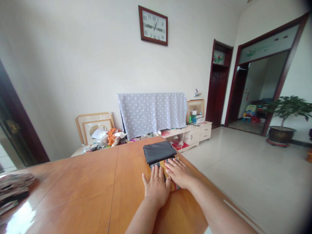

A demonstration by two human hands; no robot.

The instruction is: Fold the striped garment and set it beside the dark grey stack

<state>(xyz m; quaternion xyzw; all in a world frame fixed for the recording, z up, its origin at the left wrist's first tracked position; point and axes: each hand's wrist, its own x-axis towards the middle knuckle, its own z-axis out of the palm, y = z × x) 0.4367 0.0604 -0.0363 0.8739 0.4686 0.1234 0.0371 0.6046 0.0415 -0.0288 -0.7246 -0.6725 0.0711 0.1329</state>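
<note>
My left hand (157,187) lies flat with fingers spread on a folded striped cloth (162,164) in yellow, grey and red. Beside it, my right hand (179,172) rests on the same cloth, its fingers stretched out. Both palms cover much of the cloth, so its full shape is hidden. Just beyond the fingertips is a folded black cloth (159,152), lying smooth and flat, its near edge against the striped one. Neither hand grasps anything.
The wooden table (87,188) carries a heap of crumpled fabric (14,191) at its left. Beyond stand a white low cabinet (195,136), a polka-dot cover (153,113) and leaning picture frames (97,126). A potted plant (281,135) stands on the floor to the right.
</note>
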